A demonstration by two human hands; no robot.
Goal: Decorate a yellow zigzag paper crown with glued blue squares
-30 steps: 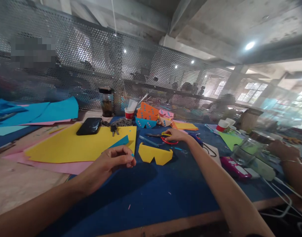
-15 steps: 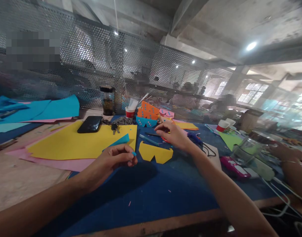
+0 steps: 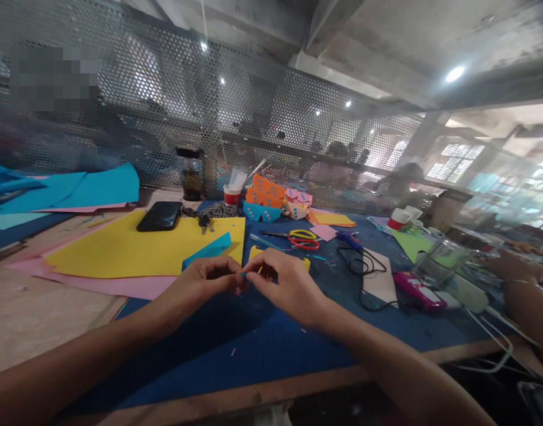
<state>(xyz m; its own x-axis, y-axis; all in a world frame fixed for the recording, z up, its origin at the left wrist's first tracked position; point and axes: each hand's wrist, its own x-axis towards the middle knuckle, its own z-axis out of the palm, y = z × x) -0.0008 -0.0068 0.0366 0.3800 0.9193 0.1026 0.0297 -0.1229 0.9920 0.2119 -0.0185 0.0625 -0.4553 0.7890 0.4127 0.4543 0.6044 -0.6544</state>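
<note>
My left hand point(image 3: 209, 281) pinches a tiny blue paper piece point(image 3: 243, 276) between thumb and fingertips. Against it, my right hand point(image 3: 286, 283) has its thumb and fingers closed at the same small piece, above the blue table cover point(image 3: 271, 349). Behind my right hand lies a yellow paper cutout point(image 3: 256, 252), mostly covered by it. A folded blue paper strip point(image 3: 209, 248) rests on the yellow sheet point(image 3: 120, 251) just beyond my left hand. Scissors point(image 3: 303, 238) with red and yellow handles lie past my right hand, near a blue pen point(image 3: 262, 241).
Spotted paper cutouts point(image 3: 264, 198) stand at the back by a red-and-white cup point(image 3: 232, 195). A phone point(image 3: 160, 216) and keys point(image 3: 204, 221) lie on the yellow sheet. To the right are a corded blue tool point(image 3: 350, 239), a magenta object point(image 3: 417, 290), a glass jar point(image 3: 449, 254) and another person's arm point(image 3: 520, 278).
My right hand has come back from near the scissors to meet my left hand at the small blue piece, now covering much of the yellow cutout. The scissors show fully.
</note>
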